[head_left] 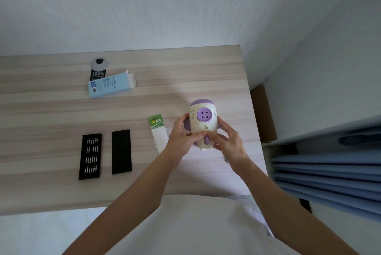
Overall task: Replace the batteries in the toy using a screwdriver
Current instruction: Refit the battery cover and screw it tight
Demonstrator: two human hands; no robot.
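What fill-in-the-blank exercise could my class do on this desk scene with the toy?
1. The toy, gripped by the left hand and the right hand, has a purple button with ____ holes.
2. The bit tray lies to the ____ of the black pad.
3. The battery pack beside the left hand has a ____ top.
Missing words: four; left; green.
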